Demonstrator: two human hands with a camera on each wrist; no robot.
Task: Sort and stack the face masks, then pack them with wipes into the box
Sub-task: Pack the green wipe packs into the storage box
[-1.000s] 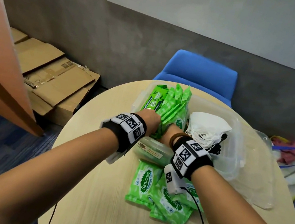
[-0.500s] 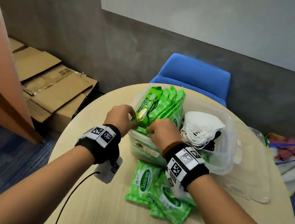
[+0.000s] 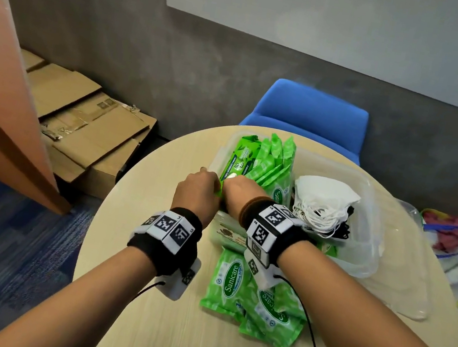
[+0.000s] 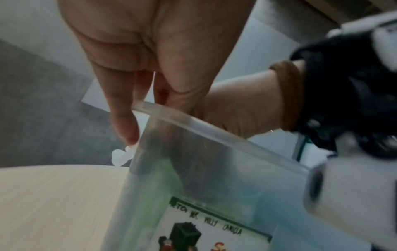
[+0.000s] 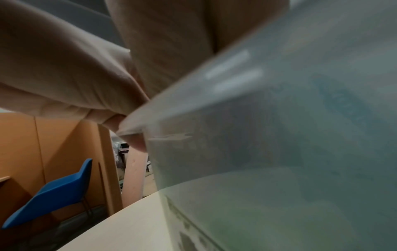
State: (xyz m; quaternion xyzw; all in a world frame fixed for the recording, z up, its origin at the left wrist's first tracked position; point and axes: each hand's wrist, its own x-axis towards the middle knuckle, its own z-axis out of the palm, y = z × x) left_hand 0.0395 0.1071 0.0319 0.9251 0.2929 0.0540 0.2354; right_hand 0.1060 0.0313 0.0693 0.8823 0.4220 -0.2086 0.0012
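Both hands work at the near-left corner of the clear box [image 3: 370, 198], at 12 o'clock on the bench [image 3: 133, 324]. The left hand [image 3: 197, 192] has fingers [image 4: 124, 118] straight against the rim. The right hand [image 3: 240, 196] reaches among the upright wipes [image 3: 269, 162]; I cannot tell its finger state. White masks [image 3: 320, 201] sit at the box's 3 o'clock.

Risk: the crowded upright packs may spring out or topple if pushed unevenly. Loose packs [image 3: 230, 280] at 6 o'clock read "Sanicare".
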